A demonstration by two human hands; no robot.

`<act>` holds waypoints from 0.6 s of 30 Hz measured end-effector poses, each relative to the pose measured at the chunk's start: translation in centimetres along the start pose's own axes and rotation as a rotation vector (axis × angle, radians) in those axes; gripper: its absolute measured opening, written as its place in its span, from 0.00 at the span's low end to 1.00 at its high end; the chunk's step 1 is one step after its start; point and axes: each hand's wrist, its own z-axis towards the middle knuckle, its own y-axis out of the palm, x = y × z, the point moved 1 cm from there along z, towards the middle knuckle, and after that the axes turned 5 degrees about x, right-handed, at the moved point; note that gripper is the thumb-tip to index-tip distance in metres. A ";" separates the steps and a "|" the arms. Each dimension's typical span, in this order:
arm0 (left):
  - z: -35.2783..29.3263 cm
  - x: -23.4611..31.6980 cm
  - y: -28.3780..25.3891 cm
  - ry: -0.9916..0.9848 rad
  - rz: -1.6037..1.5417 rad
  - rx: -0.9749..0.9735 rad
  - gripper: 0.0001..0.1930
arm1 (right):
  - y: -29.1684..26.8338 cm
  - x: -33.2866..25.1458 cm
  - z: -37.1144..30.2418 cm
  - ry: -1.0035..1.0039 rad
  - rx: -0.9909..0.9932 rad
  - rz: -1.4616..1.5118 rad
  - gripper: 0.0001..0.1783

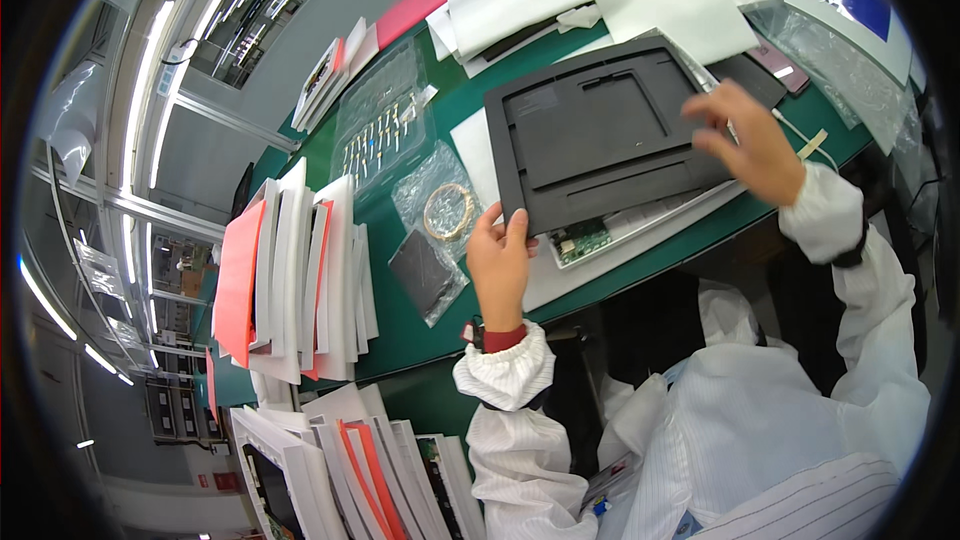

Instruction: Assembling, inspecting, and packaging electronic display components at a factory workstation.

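A black rectangular plastic cover [600,130] with a raised rim is tilted above a white-framed unit, whose green circuit board [584,240] shows below the cover's near edge. My left hand [500,258] grips the cover's near left corner, thumb on top. Over the right side of the cover is my right hand [745,140], its fingers spread and bent; whether they touch the cover I cannot tell. The unit rests on a white foam sheet [545,285], and the cover hides most of it.
Left of the cover lie a bagged coil of cable [448,212], a bagged dark flat piece [424,270] and a clear tray [345,140] of small metal parts. White and red foam-backed panels [300,270] stand at the left. White foam sheets [540,0] and plastic bags [810,50] lie at the back.
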 end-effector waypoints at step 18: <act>-3.0 2.3 0.1 -0.297 -0.478 -0.084 0.17 | -3.5 8.5 6.3 0.391 -0.079 -0.087 0.18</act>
